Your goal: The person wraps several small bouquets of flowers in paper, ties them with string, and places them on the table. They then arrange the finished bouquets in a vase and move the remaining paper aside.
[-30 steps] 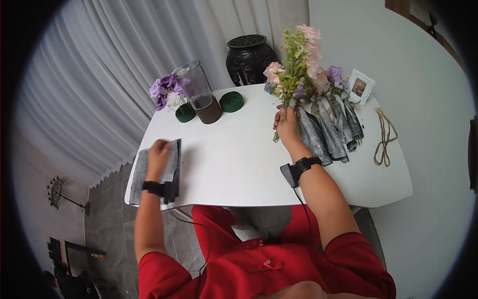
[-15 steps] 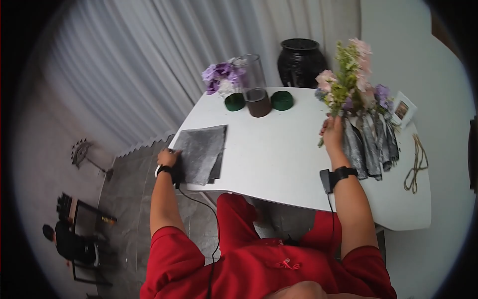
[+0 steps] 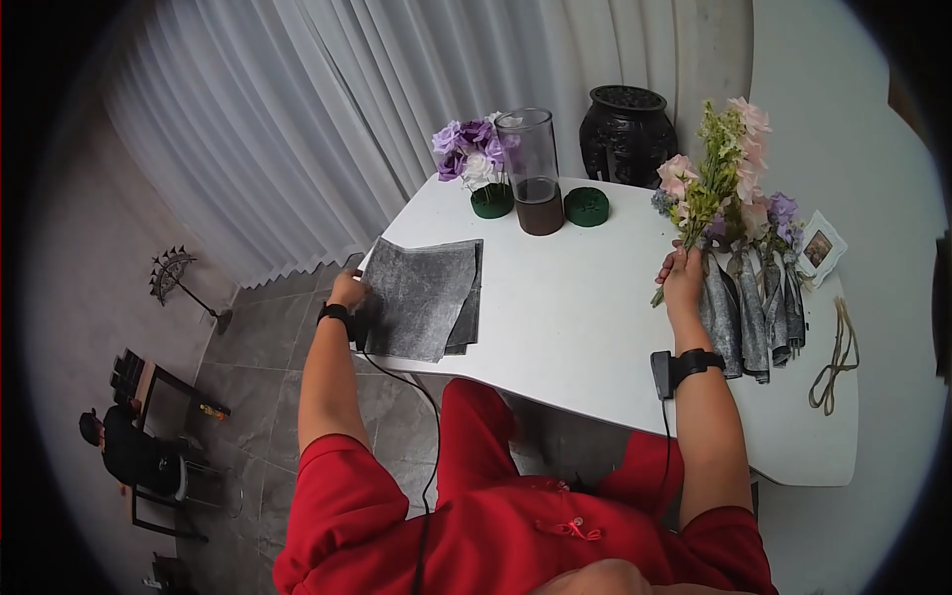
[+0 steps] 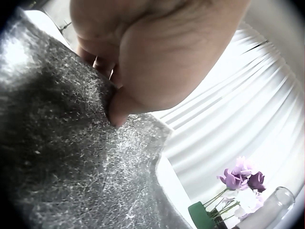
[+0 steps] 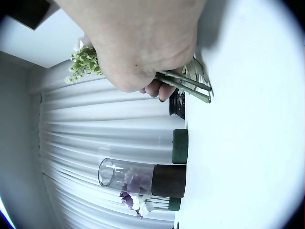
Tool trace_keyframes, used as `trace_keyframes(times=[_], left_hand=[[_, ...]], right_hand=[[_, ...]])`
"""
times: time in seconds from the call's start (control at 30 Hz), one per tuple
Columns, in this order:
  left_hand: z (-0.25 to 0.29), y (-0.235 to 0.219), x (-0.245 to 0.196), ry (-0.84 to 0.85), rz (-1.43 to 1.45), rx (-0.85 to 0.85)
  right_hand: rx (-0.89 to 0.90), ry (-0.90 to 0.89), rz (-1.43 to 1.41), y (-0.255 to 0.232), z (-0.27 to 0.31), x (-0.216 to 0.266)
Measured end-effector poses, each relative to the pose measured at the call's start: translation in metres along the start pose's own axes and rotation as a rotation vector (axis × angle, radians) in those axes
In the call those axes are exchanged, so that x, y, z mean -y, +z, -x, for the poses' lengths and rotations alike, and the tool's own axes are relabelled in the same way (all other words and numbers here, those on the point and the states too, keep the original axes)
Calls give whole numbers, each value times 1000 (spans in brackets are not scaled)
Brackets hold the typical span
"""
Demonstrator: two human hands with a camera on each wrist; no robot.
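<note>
At the table's left edge my left hand (image 3: pixel 347 290) pinches the side of the top grey wrapping sheet (image 3: pixel 416 297), which lies over darker sheets. In the left wrist view the thumb (image 4: pixel 119 110) lies on the sheet's upper face, with fingers partly hidden behind its edge. On the right side, my right hand (image 3: pixel 681 283) grips the stems of a flower bunch (image 3: pixel 726 159) with pink blooms and yellow-green sprigs. Cut stem ends (image 5: pixel 195 90) stick out below that hand in the right wrist view. Grey-wrapped bunches (image 3: pixel 749 307) lie just right of it.
A glass vase (image 3: pixel 535 183) with a brown base stands at the back, beside a green foam block (image 3: pixel 587 206) and purple and white flowers (image 3: pixel 476 149) in foam. A white picture frame (image 3: pixel 821 250) and looped twine (image 3: pixel 841 357) lie right. Behind is a black stool (image 3: pixel 627 134).
My left hand has moved from on top of the grey sheets to their left edge, uncovering them. The right hand keeps hold of the flower bunch. The head view has swung left.
</note>
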State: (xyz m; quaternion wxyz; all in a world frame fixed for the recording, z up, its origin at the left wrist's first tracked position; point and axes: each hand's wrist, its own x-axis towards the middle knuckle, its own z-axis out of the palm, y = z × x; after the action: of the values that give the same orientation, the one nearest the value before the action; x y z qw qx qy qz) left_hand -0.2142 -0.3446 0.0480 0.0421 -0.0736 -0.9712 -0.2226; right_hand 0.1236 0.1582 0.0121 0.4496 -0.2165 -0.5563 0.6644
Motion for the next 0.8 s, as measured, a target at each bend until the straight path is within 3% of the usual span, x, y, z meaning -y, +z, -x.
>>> trace_keyframes(times=[0.07, 0.2, 0.3, 0.33, 0.4, 0.53, 0.6, 0.73, 0.8], left_hand=[[-4, -2, 3, 85, 165, 68], [-6, -14, -5, 117, 286, 18], [18, -50, -45, 305, -35, 12], [22, -59, -57, 313, -34, 13], [35, -79, -83, 512, 18, -23], [108, -127, -174, 615, 29, -22], [133, -142, -206, 699, 251, 103], [159, -146, -242, 887, 507, 163], [174, -137, -257, 901, 908, 290]], right_hand=[[0, 3, 7, 0, -1, 0], [5, 4, 9, -1, -3, -6], [-1, 2, -13, -1, -2, -5], [-8, 12, -32, -1, -1, -4], [-17, 4, -32, 0, -1, -2], [-19, 7, -30, 0, 0, 2], [-25, -1, -18, 0, 1, 5], [-15, -61, -23, -3, 1, 8], [-40, -78, 6, -5, 3, 11]])
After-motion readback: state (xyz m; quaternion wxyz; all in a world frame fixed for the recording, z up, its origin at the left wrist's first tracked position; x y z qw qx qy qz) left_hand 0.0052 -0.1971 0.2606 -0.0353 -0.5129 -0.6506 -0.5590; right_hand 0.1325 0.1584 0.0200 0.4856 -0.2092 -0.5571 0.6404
